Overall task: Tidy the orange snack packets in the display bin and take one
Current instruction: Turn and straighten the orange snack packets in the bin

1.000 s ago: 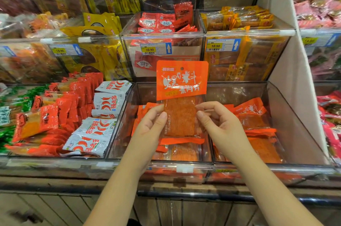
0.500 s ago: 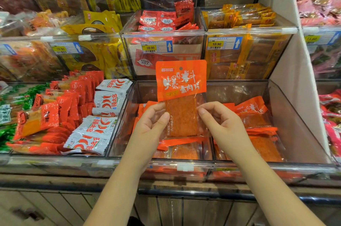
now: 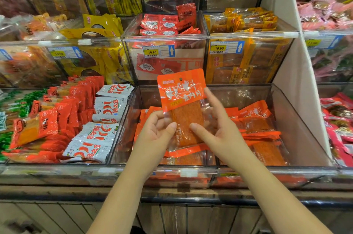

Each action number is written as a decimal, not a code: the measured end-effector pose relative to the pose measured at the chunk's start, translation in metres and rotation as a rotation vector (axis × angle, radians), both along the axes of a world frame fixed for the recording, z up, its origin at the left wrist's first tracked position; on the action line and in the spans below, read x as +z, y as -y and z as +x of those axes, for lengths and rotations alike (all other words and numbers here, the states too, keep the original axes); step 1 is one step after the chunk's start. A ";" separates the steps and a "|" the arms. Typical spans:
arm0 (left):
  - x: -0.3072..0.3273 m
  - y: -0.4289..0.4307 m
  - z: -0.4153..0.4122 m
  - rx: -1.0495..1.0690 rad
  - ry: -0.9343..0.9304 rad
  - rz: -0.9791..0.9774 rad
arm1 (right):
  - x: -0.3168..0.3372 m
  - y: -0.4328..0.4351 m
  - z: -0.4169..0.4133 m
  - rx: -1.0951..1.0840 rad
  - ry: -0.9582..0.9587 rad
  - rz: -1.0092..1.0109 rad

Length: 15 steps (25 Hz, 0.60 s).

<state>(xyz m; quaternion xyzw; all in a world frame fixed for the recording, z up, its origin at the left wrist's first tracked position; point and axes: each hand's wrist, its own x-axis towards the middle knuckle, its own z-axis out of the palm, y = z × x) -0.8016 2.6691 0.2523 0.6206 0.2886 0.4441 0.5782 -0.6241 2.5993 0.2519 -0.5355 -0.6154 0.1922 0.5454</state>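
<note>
Packet (image 3: 181, 92) stands upright over the bin (image 3: 267, 170), long axis vertical, header up. Left hand (image 3: 152, 136) and right hand (image 3: 221, 134) each pinch its lower half, thumbs in front, both equally near.

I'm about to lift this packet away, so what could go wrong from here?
1. The left hand and right hand pinch only the lower clear part of the orange snack packet. The glossy film might slip, and the packet could drop.
2. The remaining orange packets lie slanted and uneven in the display bin. A fall or a brushing wrist could muddle them.
</note>
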 end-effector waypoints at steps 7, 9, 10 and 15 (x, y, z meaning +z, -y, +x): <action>-0.012 0.012 0.016 0.334 -0.486 0.701 | 0.017 -0.008 0.077 -0.278 0.054 -0.054; -0.010 0.035 0.040 0.194 -0.666 0.846 | 0.017 -0.016 0.118 -0.467 0.210 -0.233; -0.008 0.048 0.055 0.101 -0.774 0.799 | 0.014 -0.018 0.131 -0.532 0.282 -0.355; -0.011 0.068 0.096 -0.002 -1.087 0.644 | -0.010 -0.015 0.150 -0.629 0.493 -0.701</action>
